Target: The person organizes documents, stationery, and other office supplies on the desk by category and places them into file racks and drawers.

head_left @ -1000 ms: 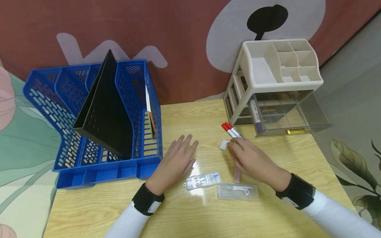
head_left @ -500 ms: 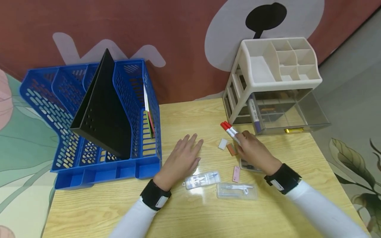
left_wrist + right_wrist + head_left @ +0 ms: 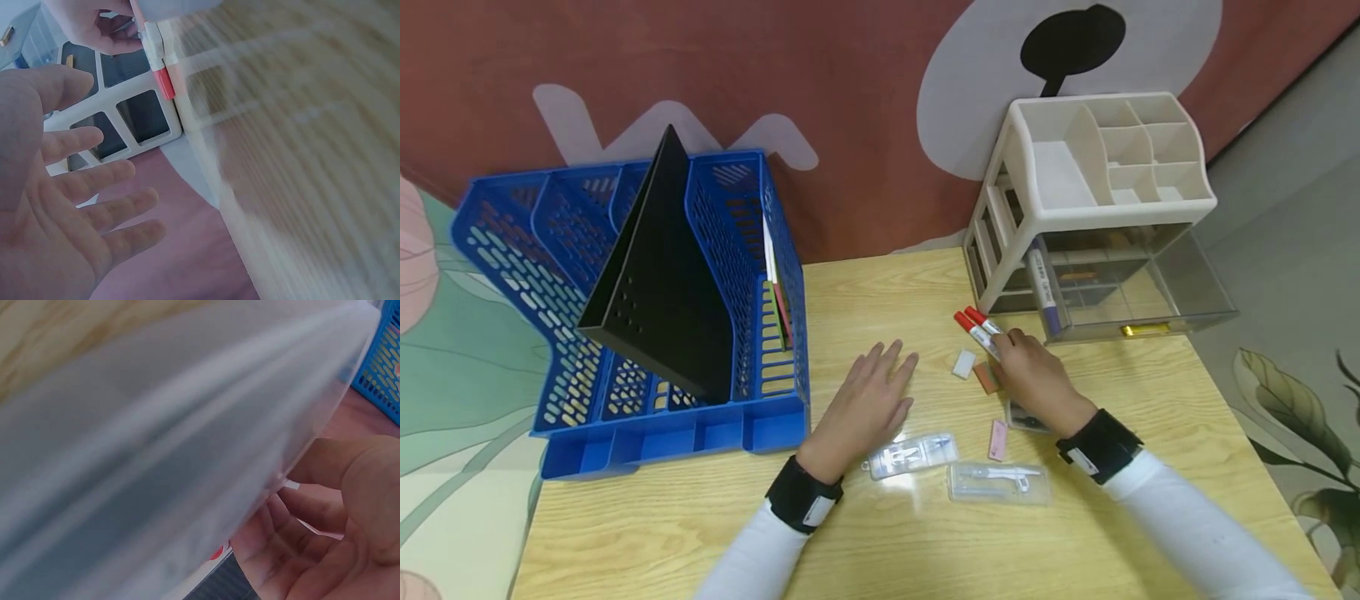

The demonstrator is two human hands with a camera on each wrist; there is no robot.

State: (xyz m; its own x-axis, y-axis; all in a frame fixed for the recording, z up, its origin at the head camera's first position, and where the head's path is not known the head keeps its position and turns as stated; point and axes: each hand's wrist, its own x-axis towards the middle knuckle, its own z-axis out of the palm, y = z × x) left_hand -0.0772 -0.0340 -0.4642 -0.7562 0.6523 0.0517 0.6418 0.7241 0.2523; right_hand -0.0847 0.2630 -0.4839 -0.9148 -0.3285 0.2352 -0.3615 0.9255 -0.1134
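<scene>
At the right of the table, my right hand (image 3: 1037, 379) pinches the body of a red-capped marker (image 3: 980, 336); its fingertips are partly hidden. A second red-capped marker (image 3: 976, 315) lies close beside it. In the right wrist view the fingers are curled, and a blurred translucent thing (image 3: 144, 456) fills the foreground. A white eraser (image 3: 963, 364) and an orange-brown eraser (image 3: 986, 377) sit left of this hand, a pink eraser (image 3: 997, 440) nearer the front. Palm down, fingers spread, my left hand (image 3: 865, 408) is at the table's middle, holding nothing.
A blue file rack (image 3: 775, 417) holding a black folder (image 3: 677, 300) stands left. At back right is a white drawer organizer (image 3: 1120, 218), its clear drawer (image 3: 1150, 321) pulled out with a purple-ended marker (image 3: 1043, 287). Clear cases (image 3: 913, 456) lie in front; a dark-filled box (image 3: 1026, 418) is partly covered.
My right hand has moved from the erasers up to the red-capped markers, uncovering the orange-brown and pink erasers. The marker caps have spread slightly apart. My left hand has shifted slightly right.
</scene>
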